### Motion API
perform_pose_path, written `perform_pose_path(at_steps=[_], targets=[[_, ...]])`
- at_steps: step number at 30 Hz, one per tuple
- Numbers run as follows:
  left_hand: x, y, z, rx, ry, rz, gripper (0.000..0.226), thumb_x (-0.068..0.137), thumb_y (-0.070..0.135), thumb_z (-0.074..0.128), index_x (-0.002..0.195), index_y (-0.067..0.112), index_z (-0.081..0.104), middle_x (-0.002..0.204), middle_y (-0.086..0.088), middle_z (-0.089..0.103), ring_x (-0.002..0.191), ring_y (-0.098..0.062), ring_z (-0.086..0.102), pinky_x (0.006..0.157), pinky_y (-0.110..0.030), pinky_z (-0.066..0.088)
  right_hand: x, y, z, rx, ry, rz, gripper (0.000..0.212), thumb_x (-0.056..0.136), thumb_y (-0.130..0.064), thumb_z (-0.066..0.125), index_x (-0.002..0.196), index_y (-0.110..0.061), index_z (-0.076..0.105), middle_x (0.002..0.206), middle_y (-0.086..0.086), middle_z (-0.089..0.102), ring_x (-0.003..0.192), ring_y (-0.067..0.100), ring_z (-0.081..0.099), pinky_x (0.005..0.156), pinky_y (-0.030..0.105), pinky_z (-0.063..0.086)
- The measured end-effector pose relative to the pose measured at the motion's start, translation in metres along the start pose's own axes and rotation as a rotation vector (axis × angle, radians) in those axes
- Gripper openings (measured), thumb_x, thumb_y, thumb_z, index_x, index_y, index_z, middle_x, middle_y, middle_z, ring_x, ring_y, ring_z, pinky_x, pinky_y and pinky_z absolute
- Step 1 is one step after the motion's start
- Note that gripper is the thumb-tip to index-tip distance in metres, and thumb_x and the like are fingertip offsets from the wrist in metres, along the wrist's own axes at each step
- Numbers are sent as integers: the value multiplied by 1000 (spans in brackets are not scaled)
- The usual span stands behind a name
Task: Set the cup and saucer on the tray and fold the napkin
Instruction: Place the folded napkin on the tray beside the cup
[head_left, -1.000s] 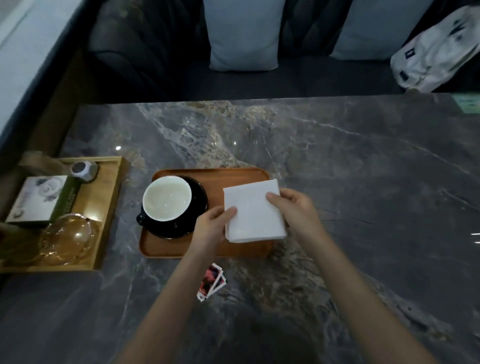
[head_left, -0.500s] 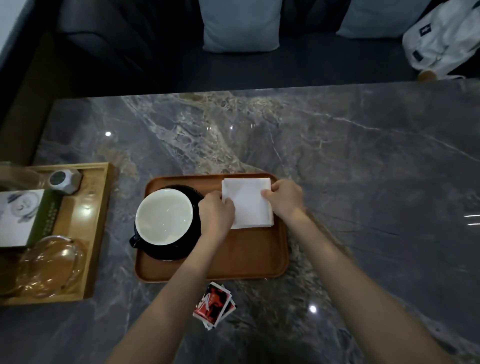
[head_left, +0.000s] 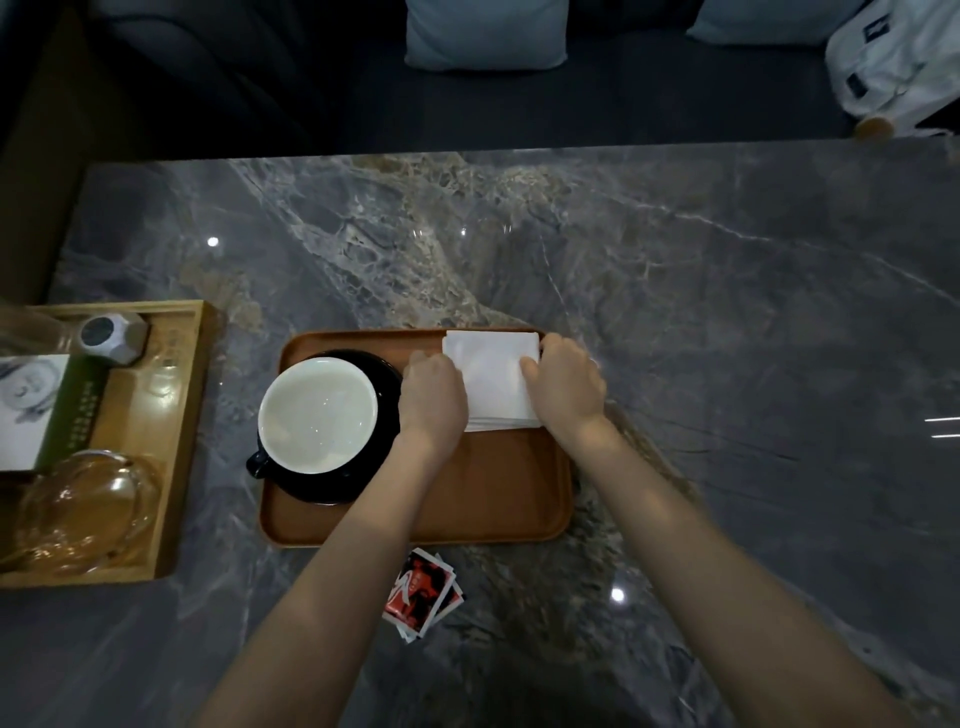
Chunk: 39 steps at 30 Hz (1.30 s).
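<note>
A brown wooden tray (head_left: 467, 499) lies on the marble table. On its left half a cup (head_left: 318, 413), white inside and dark outside, stands on a black saucer (head_left: 387, 374). A folded white napkin (head_left: 493, 374) lies flat in the tray's far right corner. My left hand (head_left: 434, 397) holds the napkin's left edge with curled fingers. My right hand (head_left: 566, 387) holds its right edge, thumb on top of the napkin. Both hands cover the napkin's near corners.
A lighter wooden tray (head_left: 176, 415) at the left holds a glass bowl (head_left: 83, 506), a green-and-white box (head_left: 41, 410) and a small grey faceted object (head_left: 111, 335). Red-and-black packets (head_left: 423, 592) lie near the front. Cushions (head_left: 485, 34) and a white bag (head_left: 893, 57) sit beyond the table.
Both hands carried the napkin from above the tray's near right part to its far right corner and laid it flat there. The cup and saucer stayed put.
</note>
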<state>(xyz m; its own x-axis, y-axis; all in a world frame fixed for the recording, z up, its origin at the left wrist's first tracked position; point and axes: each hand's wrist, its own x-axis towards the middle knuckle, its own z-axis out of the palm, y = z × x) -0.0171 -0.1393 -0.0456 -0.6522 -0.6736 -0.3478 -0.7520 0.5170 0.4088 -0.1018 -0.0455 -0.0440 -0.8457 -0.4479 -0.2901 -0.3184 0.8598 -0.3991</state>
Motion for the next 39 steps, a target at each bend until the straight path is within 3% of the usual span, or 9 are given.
perform_pose_path(at_steps=[4, 7, 11, 16, 21, 27, 30, 35, 39], targets=[[-12, 2, -10, -11, 29, 34, 29, 94, 16, 40, 110, -6, 51, 111, -26, 57, 102, -41, 54, 81, -41, 42, -9, 9, -16, 135, -82, 23, 31, 90, -14, 49, 120, -9, 48, 115, 13, 60, 106, 32, 56, 78, 35, 41], [-34, -7, -21, -42, 109, 203, 25, 90, 12, 44, 107, -3, 56, 102, -25, 61, 96, -40, 56, 74, -39, 41, -29, 16, -26, 147, -112, -55, 32, 87, -15, 53, 119, -10, 51, 110, 11, 63, 102, 28, 58, 76, 32, 43], [-69, -27, -33, -50, 42, 321, 34, 91, 18, 48, 123, 8, 57, 113, -14, 66, 105, -30, 59, 91, -38, 45, -74, 16, -33, 84, -152, -180, 42, 89, -20, 52, 130, -14, 44, 111, 10, 63, 104, 27, 57, 85, 38, 49], [-117, -70, -23, -95, 68, 426, 30, 85, 26, 54, 104, 7, 68, 92, -11, 69, 84, -27, 65, 76, -37, 51, -133, 17, -17, 97, -144, -244, 25, 89, -24, 53, 113, -18, 58, 101, 3, 67, 94, 22, 62, 77, 32, 47], [-154, -102, 0, -104, 123, 335, 27, 82, 24, 64, 102, 6, 67, 98, -10, 66, 90, -28, 64, 76, -42, 54, -175, 28, 26, 90, -164, -283, 21, 87, -24, 56, 106, -19, 63, 108, 2, 66, 102, 20, 59, 82, 30, 45], [-189, -124, 35, -96, 162, 172, 41, 77, 27, 70, 111, 5, 61, 111, -14, 59, 104, -31, 54, 85, -39, 46, -199, 31, 65, -11, -258, -339, 58, 84, -27, 58, 137, -16, 38, 133, 2, 44, 124, 20, 39, 98, 33, 40], [-197, -130, 45, -92, 154, 135, 39, 77, 21, 69, 110, 3, 61, 110, -16, 58, 104, -33, 53, 87, -41, 45, -200, 29, 75, 23, -256, -371, 67, 82, -29, 60, 142, -17, 30, 133, 3, 43, 126, 21, 38, 99, 34, 39], [-202, -135, 51, -107, 195, 130, 34, 80, 18, 66, 112, 6, 61, 110, -12, 58, 103, -28, 53, 84, -38, 47, -196, 17, 81, 72, -217, -395, 49, 88, -31, 57, 133, -17, 45, 123, 4, 49, 118, 21, 42, 96, 34, 40], [-202, -135, 51, -135, 192, 116, 35, 82, 21, 64, 114, 9, 60, 113, -9, 55, 107, -25, 50, 85, -35, 45, -193, 12, 82, 144, -163, -316, 27, 85, -24, 62, 111, -17, 57, 112, 1, 54, 109, 19, 49, 87, 34, 44]])
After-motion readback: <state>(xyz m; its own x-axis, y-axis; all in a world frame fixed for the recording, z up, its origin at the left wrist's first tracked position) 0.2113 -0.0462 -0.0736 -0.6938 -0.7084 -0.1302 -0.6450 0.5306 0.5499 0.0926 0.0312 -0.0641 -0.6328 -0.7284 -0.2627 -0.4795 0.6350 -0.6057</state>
